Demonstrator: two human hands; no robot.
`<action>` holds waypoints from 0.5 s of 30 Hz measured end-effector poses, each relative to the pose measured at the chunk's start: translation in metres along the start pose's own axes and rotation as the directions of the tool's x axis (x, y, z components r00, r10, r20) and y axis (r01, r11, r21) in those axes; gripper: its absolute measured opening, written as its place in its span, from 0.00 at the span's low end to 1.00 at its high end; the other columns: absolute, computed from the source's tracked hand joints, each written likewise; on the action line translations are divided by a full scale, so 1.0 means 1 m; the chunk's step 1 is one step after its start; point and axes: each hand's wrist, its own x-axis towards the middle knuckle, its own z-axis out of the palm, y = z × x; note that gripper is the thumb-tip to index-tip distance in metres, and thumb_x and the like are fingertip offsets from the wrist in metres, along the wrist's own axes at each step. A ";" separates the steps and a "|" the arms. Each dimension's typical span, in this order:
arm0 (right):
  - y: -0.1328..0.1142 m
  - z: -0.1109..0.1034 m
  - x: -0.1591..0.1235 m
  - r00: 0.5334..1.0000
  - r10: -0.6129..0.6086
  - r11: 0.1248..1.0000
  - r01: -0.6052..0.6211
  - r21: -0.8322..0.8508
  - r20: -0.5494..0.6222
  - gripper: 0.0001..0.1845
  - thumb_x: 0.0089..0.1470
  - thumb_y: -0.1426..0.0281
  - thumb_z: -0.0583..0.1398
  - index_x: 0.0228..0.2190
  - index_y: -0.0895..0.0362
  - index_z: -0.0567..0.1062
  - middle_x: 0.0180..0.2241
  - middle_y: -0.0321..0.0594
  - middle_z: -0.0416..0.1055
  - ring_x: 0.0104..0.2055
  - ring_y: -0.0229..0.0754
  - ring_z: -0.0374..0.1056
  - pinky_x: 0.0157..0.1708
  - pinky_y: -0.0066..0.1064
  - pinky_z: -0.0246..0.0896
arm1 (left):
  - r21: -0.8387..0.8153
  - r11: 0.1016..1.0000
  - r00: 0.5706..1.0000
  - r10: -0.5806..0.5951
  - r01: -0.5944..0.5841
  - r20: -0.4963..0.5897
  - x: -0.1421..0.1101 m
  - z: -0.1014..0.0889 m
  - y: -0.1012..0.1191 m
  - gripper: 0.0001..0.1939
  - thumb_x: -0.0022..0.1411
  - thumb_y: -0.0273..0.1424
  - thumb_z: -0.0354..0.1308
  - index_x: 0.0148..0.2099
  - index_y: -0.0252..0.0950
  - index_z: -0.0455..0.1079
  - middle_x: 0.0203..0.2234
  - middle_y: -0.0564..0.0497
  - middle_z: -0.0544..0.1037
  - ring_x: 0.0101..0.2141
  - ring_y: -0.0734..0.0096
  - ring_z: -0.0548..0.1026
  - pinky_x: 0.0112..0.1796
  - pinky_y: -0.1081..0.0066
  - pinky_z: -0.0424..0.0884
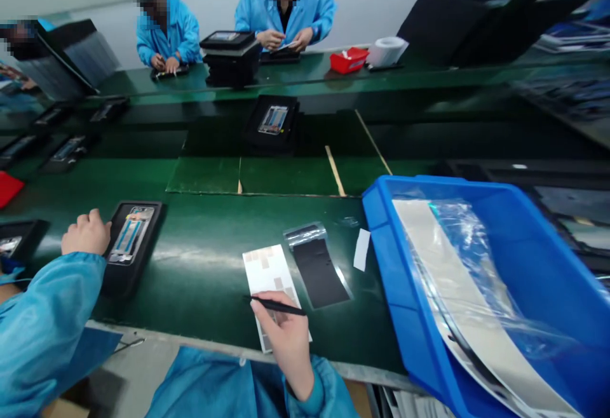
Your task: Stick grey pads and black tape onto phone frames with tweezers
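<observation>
My left hand is curled on the left edge of a black tray that holds a phone frame on the green belt. My right hand grips black tweezers, their tip pointing left over a white sticker sheet near the front edge. Just right of the sheet lies a black film in a clear sleeve. A small white strip lies beside the blue bin.
A blue bin with long sheets and plastic wrap fills the right. Another tray with a phone frame sits further up the belt. More trays lie at the left. Across the belt two people in blue coats work; a red box stands there.
</observation>
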 end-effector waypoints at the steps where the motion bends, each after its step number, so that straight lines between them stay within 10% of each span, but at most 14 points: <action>1: 0.000 -0.003 0.000 1.000 0.001 1.000 -0.001 -0.003 0.009 0.10 0.52 0.62 0.68 0.33 0.54 0.82 0.35 0.45 0.81 0.40 0.50 0.78 0.45 0.41 0.73 | -0.009 1.000 0.999 0.015 -0.015 -0.035 0.006 -0.006 0.016 0.27 0.64 0.35 0.51 0.62 0.25 0.62 0.52 0.27 0.73 0.52 0.35 0.73 0.48 0.42 0.70; 7: -0.002 -0.027 0.001 1.000 -0.015 1.000 0.015 -0.003 -0.002 0.12 0.52 0.59 0.68 0.33 0.55 0.82 0.34 0.46 0.82 0.40 0.51 0.79 0.45 0.40 0.74 | -0.230 0.852 0.871 0.490 -0.470 0.032 0.018 -0.009 0.216 0.18 0.68 0.39 0.53 0.57 0.43 0.71 0.47 0.47 0.78 0.49 0.63 0.76 0.49 0.66 0.73; 10: -0.003 -0.041 -0.003 0.996 -0.006 1.000 0.007 0.011 -0.089 0.16 0.49 0.55 0.69 0.31 0.56 0.82 0.33 0.47 0.81 0.38 0.52 0.79 0.41 0.38 0.75 | -0.315 0.764 0.794 0.606 -0.563 0.050 0.023 -0.001 0.322 0.20 0.69 0.40 0.57 0.58 0.37 0.68 0.53 0.43 0.73 0.49 0.62 0.75 0.50 0.55 0.74; 15: -0.001 -0.062 -0.012 0.957 0.004 1.000 0.005 0.031 -0.291 0.21 0.42 0.49 0.71 0.27 0.53 0.82 0.28 0.45 0.80 0.32 0.52 0.78 0.35 0.37 0.76 | -0.418 0.743 0.786 0.610 -0.523 0.102 0.041 0.003 0.413 0.21 0.68 0.39 0.58 0.58 0.35 0.67 0.53 0.43 0.73 0.49 0.61 0.75 0.48 0.55 0.75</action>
